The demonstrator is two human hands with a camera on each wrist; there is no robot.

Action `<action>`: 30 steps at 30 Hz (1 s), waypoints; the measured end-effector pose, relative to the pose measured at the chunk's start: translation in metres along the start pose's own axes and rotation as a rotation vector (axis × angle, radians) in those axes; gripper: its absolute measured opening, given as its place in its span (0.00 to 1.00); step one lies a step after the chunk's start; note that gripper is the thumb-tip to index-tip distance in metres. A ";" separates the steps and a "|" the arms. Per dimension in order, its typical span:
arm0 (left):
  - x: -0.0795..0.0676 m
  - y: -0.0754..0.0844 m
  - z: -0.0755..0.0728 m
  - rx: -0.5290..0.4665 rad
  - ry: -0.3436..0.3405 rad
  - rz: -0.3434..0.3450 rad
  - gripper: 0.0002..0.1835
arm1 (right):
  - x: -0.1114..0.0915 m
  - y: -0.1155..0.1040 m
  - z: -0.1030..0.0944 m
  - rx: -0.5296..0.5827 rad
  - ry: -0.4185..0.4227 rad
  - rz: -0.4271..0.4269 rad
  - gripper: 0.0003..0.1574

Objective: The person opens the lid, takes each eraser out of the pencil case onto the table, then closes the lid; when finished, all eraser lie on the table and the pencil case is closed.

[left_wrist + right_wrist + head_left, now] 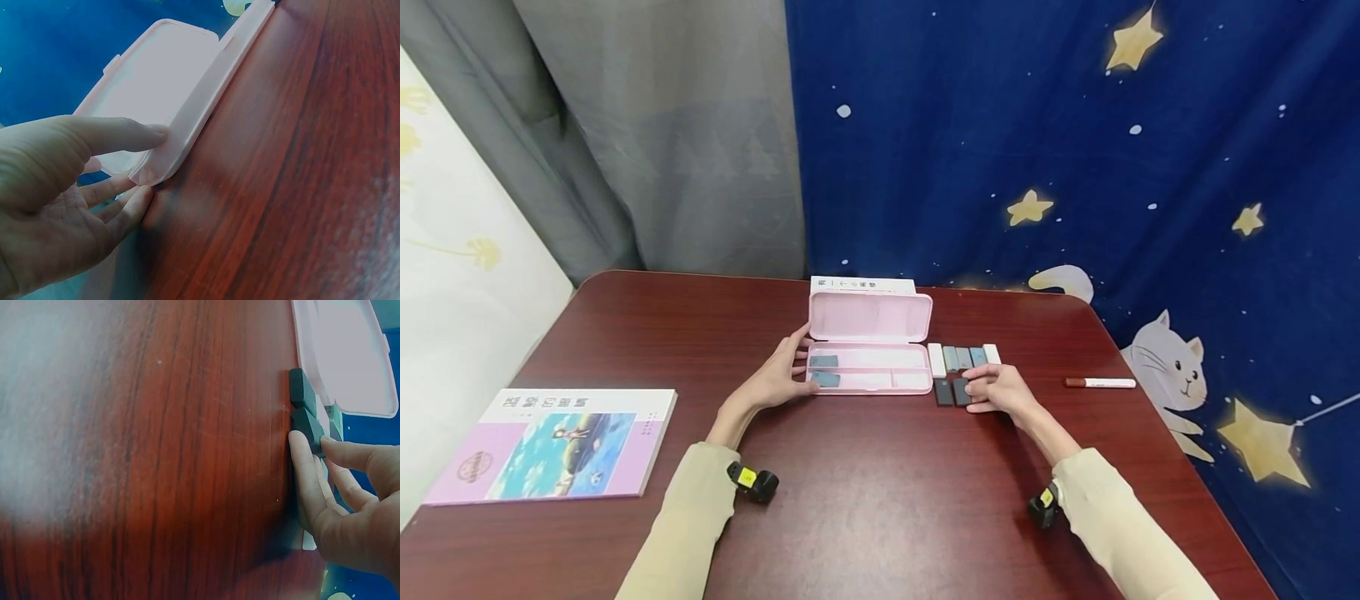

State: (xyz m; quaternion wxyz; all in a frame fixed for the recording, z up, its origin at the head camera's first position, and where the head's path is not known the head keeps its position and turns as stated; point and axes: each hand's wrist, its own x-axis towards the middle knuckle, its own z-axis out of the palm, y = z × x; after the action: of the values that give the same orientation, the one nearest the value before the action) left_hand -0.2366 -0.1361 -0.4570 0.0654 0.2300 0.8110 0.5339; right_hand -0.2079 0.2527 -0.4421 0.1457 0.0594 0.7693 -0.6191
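A pink pencil case (868, 358) lies with its lid (871, 317) raised at the back. My left hand (775, 375) grips its left end, the thumb (128, 134) on the front wall and other fingers around the end. Inside, at the left, are two blue-grey erasers (825, 379), one in each long compartment. Right of the case, my right hand (1003, 390) pinches a black eraser (307, 428) between thumb and fingers, low over the table. Another black eraser (943, 392) sits just left of it. Behind stands a row of blue-grey erasers (964, 358) between white ones (936, 360).
A white box (861, 284) with printed characters sits behind the lid. At the left lies a purple and white book (561, 450). A red and white marker (1101, 383) rests to the right. Curtains (917, 150) hang past the table's back edge.
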 end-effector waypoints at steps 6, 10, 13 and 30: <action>-0.002 0.009 0.001 -0.017 0.002 0.008 0.55 | 0.003 0.001 0.003 -0.048 0.038 -0.009 0.17; -0.007 0.029 -0.001 -0.031 -0.005 0.007 0.53 | 0.003 0.000 0.007 -0.096 0.080 -0.026 0.16; -0.010 0.040 -0.003 -0.027 -0.015 0.000 0.52 | 0.001 -0.002 0.011 -0.115 0.110 -0.035 0.15; -0.012 0.043 -0.002 -0.027 -0.013 0.010 0.51 | -0.002 -0.005 0.013 -0.172 0.139 -0.049 0.14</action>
State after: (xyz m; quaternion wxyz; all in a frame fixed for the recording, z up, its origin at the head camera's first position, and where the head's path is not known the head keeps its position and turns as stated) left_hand -0.2138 -0.1290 -0.4194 0.0711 0.2367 0.8020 0.5437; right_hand -0.2051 0.2390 -0.4394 0.0815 0.0707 0.8290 -0.5487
